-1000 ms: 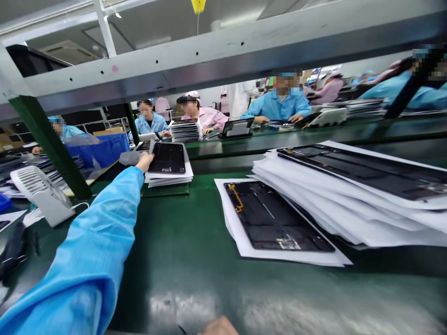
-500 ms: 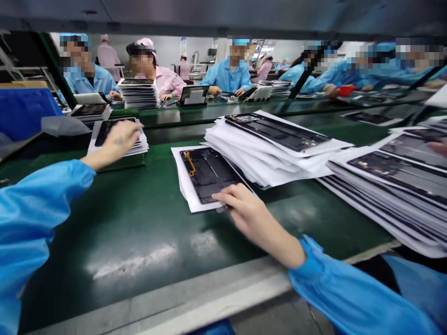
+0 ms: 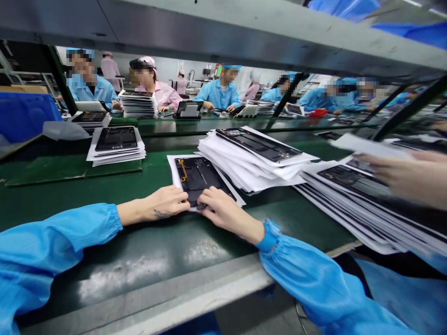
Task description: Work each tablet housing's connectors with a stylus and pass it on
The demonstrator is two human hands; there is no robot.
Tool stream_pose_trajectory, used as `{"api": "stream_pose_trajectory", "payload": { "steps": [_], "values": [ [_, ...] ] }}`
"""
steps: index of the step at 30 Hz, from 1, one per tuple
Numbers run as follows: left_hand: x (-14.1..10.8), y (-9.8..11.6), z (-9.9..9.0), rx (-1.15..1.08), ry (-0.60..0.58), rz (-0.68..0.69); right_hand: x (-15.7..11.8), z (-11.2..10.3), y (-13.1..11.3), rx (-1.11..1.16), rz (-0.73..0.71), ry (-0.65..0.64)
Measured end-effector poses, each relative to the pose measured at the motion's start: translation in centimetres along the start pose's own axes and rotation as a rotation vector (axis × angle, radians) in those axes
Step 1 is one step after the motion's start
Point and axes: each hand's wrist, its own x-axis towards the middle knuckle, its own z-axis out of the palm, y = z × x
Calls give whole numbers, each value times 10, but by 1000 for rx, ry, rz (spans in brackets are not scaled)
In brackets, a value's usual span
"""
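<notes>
A black tablet housing [image 3: 199, 179] with an orange flex cable [image 3: 182, 170] lies face up on a white sheet [image 3: 172, 164] on the green bench. At its lower left corner, my left hand [image 3: 167, 202] has its fingers curled and pressed together; whatever they grip is hidden. My right hand [image 3: 225, 209] is closed in a pinch at the housing's lower edge, just right of the left hand. A small dark bit shows under those fingertips, too small to name.
Behind the housing rises a stack of white sheets [image 3: 244, 170] topped by another housing [image 3: 258, 144]. A smaller stack [image 3: 117, 144] sits back left. At right, a co-worker's blurred hand [image 3: 408, 174] moves a white sheet [image 3: 370, 145] over a tall pile [image 3: 363, 214]. A metal shelf [image 3: 223, 44] hangs overhead.
My left hand has come from the back-left stack to the housing, uncovering that stack. My right hand stays at the housing's lower edge. A co-worker's hand with a sheet has appeared at right.
</notes>
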Motion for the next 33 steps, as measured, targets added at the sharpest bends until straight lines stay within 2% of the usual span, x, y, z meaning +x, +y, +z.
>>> {"api": "stream_pose_trajectory", "payload": {
  "steps": [4, 8, 10, 15, 18, 21, 24, 26, 29, 33],
  "values": [
    [3, -4, -6, -148, 70, -182, 3, -4, 3, 26, -7, 70],
    [1, -19, -14, -348, 217, -548, 8, -7, 9, 89, 41, 229],
    [3, -26, -14, -498, 238, -705, 10, -6, 11, 119, 50, 281],
    [37, -27, -9, -883, 244, -915, 16, -1, 6, 158, -5, 297],
    [46, -15, -21, -1007, 306, -1020, 12, -5, -5, 189, -33, 320],
    [16, 12, -50, -1091, 367, -1089, -13, -20, -28, 228, -9, 442],
    [-47, 52, -81, -1132, 402, -1161, -49, -36, -62, 277, 52, 588],
    [-90, 77, -93, -1168, 407, -1300, -66, -38, -91, 382, 87, 587],
    [-133, 104, -94, -1149, 381, -1438, -67, -24, -136, 652, 7, 520],
    [-153, 113, -83, -1065, 306, -1426, -40, 8, -186, 814, -96, 357]
  ]
}}
